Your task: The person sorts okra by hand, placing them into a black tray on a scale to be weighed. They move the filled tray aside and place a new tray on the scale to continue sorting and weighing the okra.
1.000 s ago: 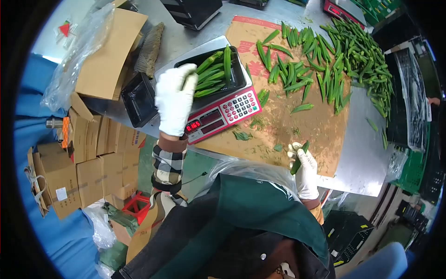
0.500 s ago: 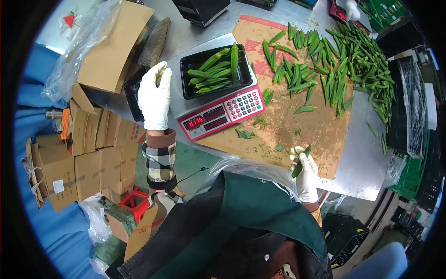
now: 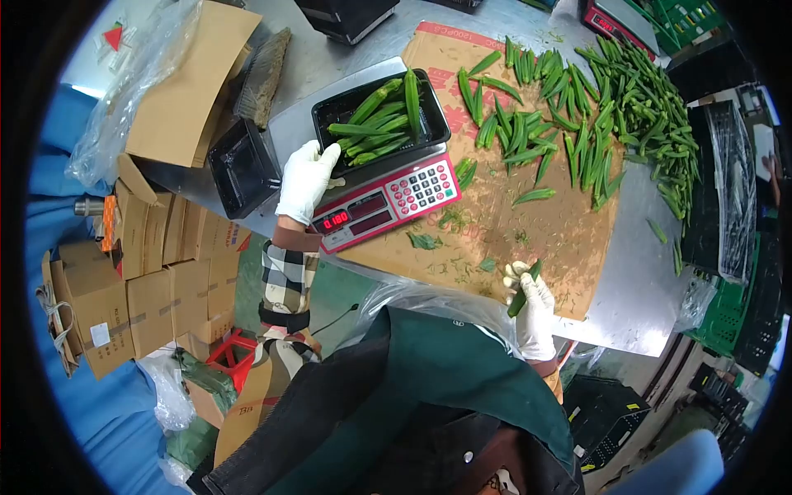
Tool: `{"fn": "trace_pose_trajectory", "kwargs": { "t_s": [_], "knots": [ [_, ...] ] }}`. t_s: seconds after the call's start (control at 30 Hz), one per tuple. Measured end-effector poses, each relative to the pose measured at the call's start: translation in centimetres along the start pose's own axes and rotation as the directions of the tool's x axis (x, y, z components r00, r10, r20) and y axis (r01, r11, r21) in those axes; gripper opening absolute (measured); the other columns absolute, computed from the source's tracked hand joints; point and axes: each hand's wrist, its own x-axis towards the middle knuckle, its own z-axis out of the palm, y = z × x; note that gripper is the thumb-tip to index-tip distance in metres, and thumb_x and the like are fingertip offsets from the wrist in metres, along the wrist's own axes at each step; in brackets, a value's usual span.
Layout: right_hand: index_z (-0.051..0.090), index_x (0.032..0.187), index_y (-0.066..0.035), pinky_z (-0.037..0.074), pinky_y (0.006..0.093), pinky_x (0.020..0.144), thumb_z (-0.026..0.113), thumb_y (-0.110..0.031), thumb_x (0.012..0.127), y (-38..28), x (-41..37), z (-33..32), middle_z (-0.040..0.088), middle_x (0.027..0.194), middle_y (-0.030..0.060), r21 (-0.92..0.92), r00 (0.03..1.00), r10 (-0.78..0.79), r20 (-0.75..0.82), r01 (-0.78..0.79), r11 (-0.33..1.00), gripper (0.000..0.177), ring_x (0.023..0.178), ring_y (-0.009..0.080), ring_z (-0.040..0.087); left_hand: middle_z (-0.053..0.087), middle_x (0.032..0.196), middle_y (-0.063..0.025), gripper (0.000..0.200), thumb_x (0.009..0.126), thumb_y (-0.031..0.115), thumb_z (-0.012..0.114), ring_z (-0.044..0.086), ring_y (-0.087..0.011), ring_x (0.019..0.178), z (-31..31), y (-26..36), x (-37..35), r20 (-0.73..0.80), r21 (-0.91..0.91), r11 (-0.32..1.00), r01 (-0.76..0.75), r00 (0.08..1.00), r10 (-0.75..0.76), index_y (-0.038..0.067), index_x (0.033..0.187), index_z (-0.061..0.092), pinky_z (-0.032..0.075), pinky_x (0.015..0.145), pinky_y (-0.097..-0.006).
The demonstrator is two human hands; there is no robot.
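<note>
A black plastic tray (image 3: 388,161) holding several okra pods (image 3: 375,128) sits on a red-and-silver digital scale (image 3: 396,198), whose display reads 0.180. My left hand (image 3: 307,181), in a white glove, is closed at the tray's lower left corner, fingers on its rim. Near the front edge of the cardboard sheet (image 3: 511,219), my gloved right hand (image 3: 532,307) pinches a single okra pod (image 3: 520,299). Loose okra (image 3: 520,136) lies spread over the sheet, and a large okra pile (image 3: 648,107) is heaped at the right.
Left of the scale stands another black tray (image 3: 241,169), beside a cardboard box (image 3: 194,82) with plastic film. A second scale (image 3: 615,25) is at the far right. Stacked cartons (image 3: 157,301) and a red stool (image 3: 233,356) stand below the table's left side.
My left hand has come down and right from beside the scale to the tray's corner. The display has gone from 0.175 to 0.180. My right hand still holds its okra pod.
</note>
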Motion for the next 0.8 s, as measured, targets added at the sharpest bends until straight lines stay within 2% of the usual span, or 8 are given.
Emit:
{"fn": "trace_pose_trajectory", "kwargs": {
  "t_s": [0.1, 0.27, 0.33, 0.43, 0.5, 0.57, 0.63, 0.8],
  "knots": [
    [0.067, 0.124, -0.001, 0.051, 0.0252, 0.068, 0.059, -0.016, 0.104, -0.1, 0.6, -0.3, 0.073, 0.112, 0.0099, 0.010, 1.000, 0.024, -0.006, -0.024, 1.000, 0.027, 0.091, 0.0133, 0.069, 0.058, 0.082, -0.0026, 0.023, 0.099, 0.020, 0.063, 0.062, -0.0135, 0.068, 1.1, 2.9, 0.1, 0.066, -0.247, 0.968, 0.041, 0.998, -0.025, -0.003, 0.095, 0.063, 0.061, 0.061, -0.0301],
    [0.067, 0.124, -0.001, 0.052, 0.0250, 0.069, 0.057, -0.016, 0.104, -0.4, 1.7, -0.3, 0.074, 0.111, 0.0097, 0.020, 0.999, 0.035, -0.007, -0.035, 0.999, 0.026, 0.090, 0.0133, 0.069, 0.066, 0.098, -0.0094, 0.024, 0.099, 0.019, 0.063, 0.069, -0.0203, 0.075, 3.7, 8.9, 4.6, 0.168, -0.252, 0.968, -0.019, 0.984, 0.063, -0.005, 0.101, 0.064, 0.062, 0.065, -0.0317],
    [0.066, 0.126, -0.001, 0.052, 0.0247, 0.070, 0.056, -0.016, 0.105, -0.3, 2.5, -0.7, 0.073, 0.113, 0.0093, 0.012, 0.999, 0.020, 0.025, -0.020, 1.000, 0.027, 0.091, 0.0127, 0.069, 0.066, 0.089, -0.0135, 0.023, 0.095, 0.019, 0.066, 0.070, -0.0234, 0.065, 5.0, 10.7, 9.1, 0.231, -0.035, 0.992, -0.121, 0.965, 0.126, -0.004, 0.096, 0.063, 0.060, 0.059, -0.0345],
    [0.066, 0.126, -0.002, 0.052, 0.0244, 0.070, 0.056, -0.015, 0.104, -0.7, 3.4, -0.5, 0.073, 0.115, 0.0098, 0.014, 0.999, 0.028, 0.017, -0.029, 0.999, 0.027, 0.091, 0.0130, 0.069, 0.069, 0.083, -0.0190, 0.024, 0.097, 0.020, 0.063, 0.072, -0.0307, 0.064, 9.3, 13.4, 14.9, 0.270, -0.171, 0.985, 0.016, 0.962, 0.031, -0.003, 0.102, 0.063, 0.059, 0.055, -0.0377],
    [0.066, 0.126, -0.002, 0.052, 0.0248, 0.070, 0.057, -0.014, 0.104, -1.5, 3.8, 0.0, 0.073, 0.115, 0.0098, -0.012, 0.999, 0.031, -0.017, -0.032, 0.999, 0.027, 0.090, 0.0133, 0.069, 0.070, 0.082, -0.0215, 0.023, 0.097, 0.018, 0.061, 0.073, -0.0326, 0.064, 12.3, 13.6, 20.5, 0.355, 0.002, 1.000, -0.026, 0.935, 0.023, -0.005, 0.102, 0.063, 0.060, 0.053, -0.0399],
    [0.066, 0.126, -0.001, 0.053, 0.0251, 0.071, 0.057, -0.014, 0.103, -1.7, 4.6, -0.2, 0.073, 0.115, 0.0098, -0.046, 1.000, -0.002, -0.020, 0.001, 0.999, 0.027, 0.091, 0.0134, 0.069, 0.072, 0.091, -0.0246, 0.029, 0.094, 0.009, 0.058, 0.075, -0.0350, 0.070, 15.9, 14.3, 23.9, 0.344, -0.079, 0.973, 0.216, 0.922, -0.177, -0.010, 0.116, 0.060, 0.061, 0.053, -0.0416],
    [0.066, 0.126, -0.001, 0.053, 0.0248, 0.070, 0.057, -0.014, 0.103, -1.8, 5.1, -0.4, 0.073, 0.115, 0.0100, -0.044, 0.999, -0.038, -0.012, 0.037, 0.998, 0.027, 0.091, 0.0133, 0.069, 0.073, 0.092, -0.0208, 0.027, 0.095, 0.009, 0.057, 0.076, -0.0332, 0.069, 19.5, 13.7, 26.9, 0.256, -0.198, 0.949, 0.244, 0.948, -0.190, -0.003, 0.118, 0.063, 0.060, 0.050, -0.0454],
    [0.066, 0.126, -0.001, 0.053, 0.0242, 0.070, 0.059, -0.013, 0.103, -2.8, 5.8, -0.7, 0.073, 0.115, 0.0104, -0.018, 0.998, -0.046, -0.033, 0.045, 0.999, 0.027, 0.090, 0.0130, 0.070, 0.073, 0.103, -0.0257, 0.059, 0.078, 0.032, 0.072, 0.071, -0.0415, 0.089, 22.6, 10.7, 32.5, -0.079, -0.009, 1.000, -0.027, 0.997, 0.027, -0.006, 0.122, 0.061, 0.056, 0.078, -0.0429]
  ]
}}
